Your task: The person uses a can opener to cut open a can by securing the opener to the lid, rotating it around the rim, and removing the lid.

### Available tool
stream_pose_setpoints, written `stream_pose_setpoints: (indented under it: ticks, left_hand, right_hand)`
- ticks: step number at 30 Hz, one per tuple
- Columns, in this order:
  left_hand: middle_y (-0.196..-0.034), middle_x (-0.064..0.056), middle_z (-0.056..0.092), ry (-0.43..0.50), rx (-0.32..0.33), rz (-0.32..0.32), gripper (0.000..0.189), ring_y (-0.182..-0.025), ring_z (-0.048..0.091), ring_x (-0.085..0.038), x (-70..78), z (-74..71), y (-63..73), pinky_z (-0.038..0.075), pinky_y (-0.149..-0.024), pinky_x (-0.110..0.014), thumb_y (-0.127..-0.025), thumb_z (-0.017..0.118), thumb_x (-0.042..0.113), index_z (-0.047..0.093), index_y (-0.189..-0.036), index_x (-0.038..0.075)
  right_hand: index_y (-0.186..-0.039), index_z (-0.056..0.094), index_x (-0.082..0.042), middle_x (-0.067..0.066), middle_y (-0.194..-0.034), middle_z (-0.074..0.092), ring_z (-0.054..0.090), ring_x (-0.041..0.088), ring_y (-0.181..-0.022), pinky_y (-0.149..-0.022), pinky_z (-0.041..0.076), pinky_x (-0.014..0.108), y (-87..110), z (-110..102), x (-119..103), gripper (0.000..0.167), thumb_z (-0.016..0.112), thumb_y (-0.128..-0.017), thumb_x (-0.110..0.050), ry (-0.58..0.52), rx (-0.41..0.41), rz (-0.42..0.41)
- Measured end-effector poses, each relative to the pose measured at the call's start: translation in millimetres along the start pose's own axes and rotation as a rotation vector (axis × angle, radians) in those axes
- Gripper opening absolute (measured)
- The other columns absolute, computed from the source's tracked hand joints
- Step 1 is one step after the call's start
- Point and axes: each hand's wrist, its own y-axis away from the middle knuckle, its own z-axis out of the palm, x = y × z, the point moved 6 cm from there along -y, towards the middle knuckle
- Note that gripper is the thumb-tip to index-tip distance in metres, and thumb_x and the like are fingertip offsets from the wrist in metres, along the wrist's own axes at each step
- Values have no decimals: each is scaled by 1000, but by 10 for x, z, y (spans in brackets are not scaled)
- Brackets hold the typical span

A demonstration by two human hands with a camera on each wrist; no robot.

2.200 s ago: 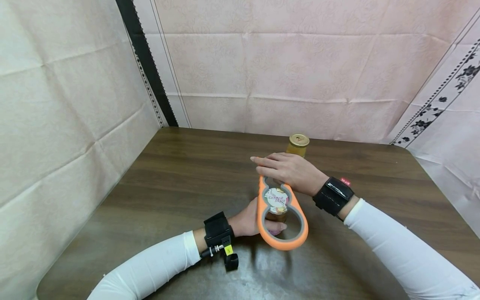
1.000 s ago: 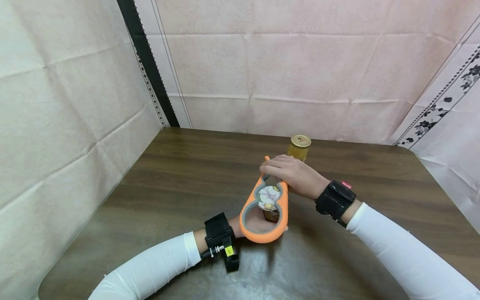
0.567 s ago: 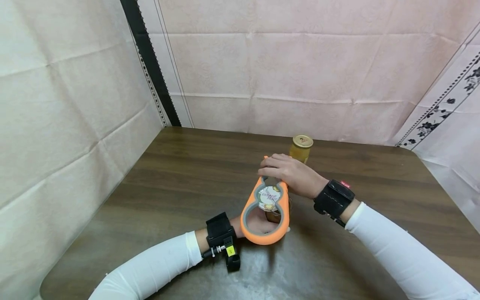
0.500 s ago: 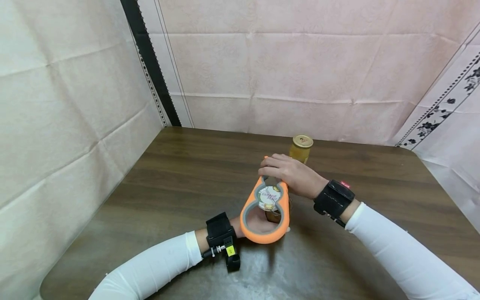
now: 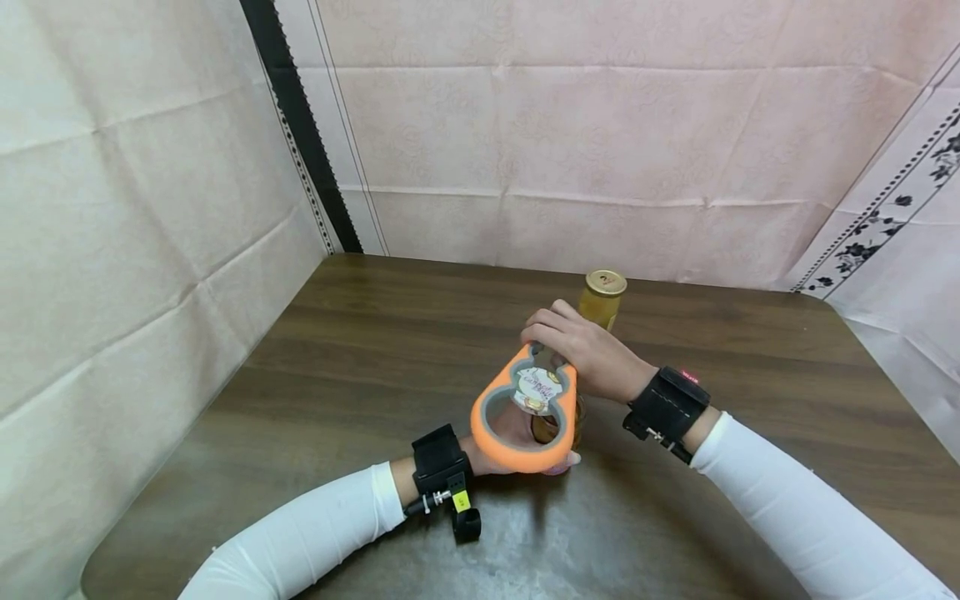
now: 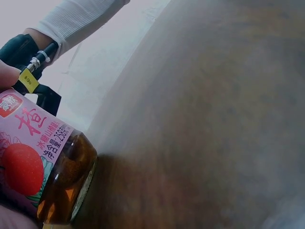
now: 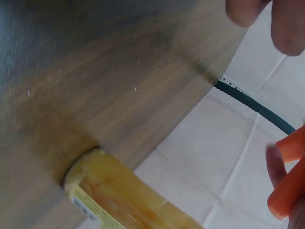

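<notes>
My left hand (image 5: 513, 427) grips a jar of dark amber contents around its pink label (image 6: 45, 129), low over the table; the jar's base shows in the left wrist view. An orange jar opener (image 5: 519, 458) with grey inner edges lies over the jar, its smaller opening around the printed white lid (image 5: 537, 389). My right hand (image 5: 588, 350) holds the opener's handles at the far end, fingers bent over them. In the right wrist view the orange handle tips (image 7: 289, 191) show at the right edge, below some fingertips (image 7: 288, 28).
Behind the right hand stands a second jar (image 5: 602, 302), yellow with a gold lid, close to the knuckles. The brown wooden table (image 5: 390, 350) ends at a pale cloth backdrop (image 5: 600, 150), with another cloth (image 5: 150, 250) along the left side.
The opener's rounded end has swung from right to left over the jar, and lately a bit farther left and up. My right fingers have bent more over the handles. My left hand stays around the jar.
</notes>
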Motion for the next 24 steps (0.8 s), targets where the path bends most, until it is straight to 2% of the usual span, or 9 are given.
stream_pose_setpoints:
  ticks: [1, 3, 8, 10, 12, 13, 15, 18, 24]
  left_hand:
    - [-141, 13, 48, -147, 21, 8, 79, -133, 41, -4, -3, -19, -1, 36, -116, -30, -86, 65, 64, 37, -146, 20]
    - [-155, 13, 35, -240, 52, 12, 86, -140, 34, -7, 4, -43, 3, 33, -120, -34, -85, 71, 54, 27, -154, 25]
    - [-166, 18, 10, -182, 66, 33, 105, -149, 20, -2, 84, -22, 18, 23, -124, -31, -86, 77, 22, 4, -160, 34]
    - [-151, 12, 40, -57, 22, 23, 100, -130, 44, -1, 85, 23, 24, 38, -111, -26, -89, 75, 12, 7, -160, 32]
    - [-116, 5, 58, 48, -34, 2, 86, -100, 55, -2, 59, 76, 31, 45, -89, -22, -92, 70, 4, 18, -157, 24]
    - [-97, 2, 58, 82, -60, 1, 70, -85, 54, -4, 48, 101, 28, 44, -80, -22, -93, 68, 1, 30, -150, 14]
    - [-78, -2, 48, 89, -58, 13, 57, -70, 48, -8, 20, 110, 22, 41, -70, -23, -92, 69, -2, 39, -139, 6]
    - [-88, -4, 57, 28, -9, 11, 43, -79, 54, -7, -30, 99, 5, 47, -76, -22, -90, 73, 1, 49, -126, 0]
    - [-113, -3, 63, -23, 73, -90, 59, -98, 59, -4, -100, 60, 17, 49, -95, -22, -87, 79, 9, 47, -136, 10]
  right_hand:
    - [-117, 61, -12, 0, -116, 62, 45, 16, -102, -84, 40, 30, 8, 0, 5, 47, 55, -79, 14, -6, 8, 8]
    - [-116, 61, -12, 0, -114, 62, 43, 17, -101, -85, 36, 33, 23, -2, 15, 47, 57, -77, 14, -12, 27, 25]
    - [-112, 61, -13, -1, -109, 62, 47, 20, -108, -95, 37, 41, 50, -11, 36, 34, 70, -82, 2, -50, 55, 71]
    - [-111, 61, -14, -2, -107, 60, 50, 17, -108, -96, 40, 40, 58, -11, 43, 31, 77, -85, -9, -80, 46, 92]
    - [-111, 60, -14, -4, -107, 58, 52, 13, -105, -94, 45, 36, 72, -8, 46, 35, 82, -85, -20, -110, 31, 115]
    - [-111, 60, -15, -5, -106, 58, 53, 11, -102, -92, 47, 34, 81, -5, 48, 36, 83, -85, -22, -123, 22, 126]
    - [-112, 59, -16, -6, -105, 57, 54, 8, -98, -87, 51, 31, 103, 4, 54, 35, 82, -86, -21, -143, 6, 153]
    - [-113, 58, -17, -6, -105, 57, 56, 7, -95, -83, 55, 30, 143, 14, 68, 35, 81, -86, -20, -159, -7, 200]
    - [-115, 58, -17, -5, -103, 60, 57, 8, -91, -80, 54, 32, 205, 38, 115, 33, 75, -88, -11, -194, -12, 281]
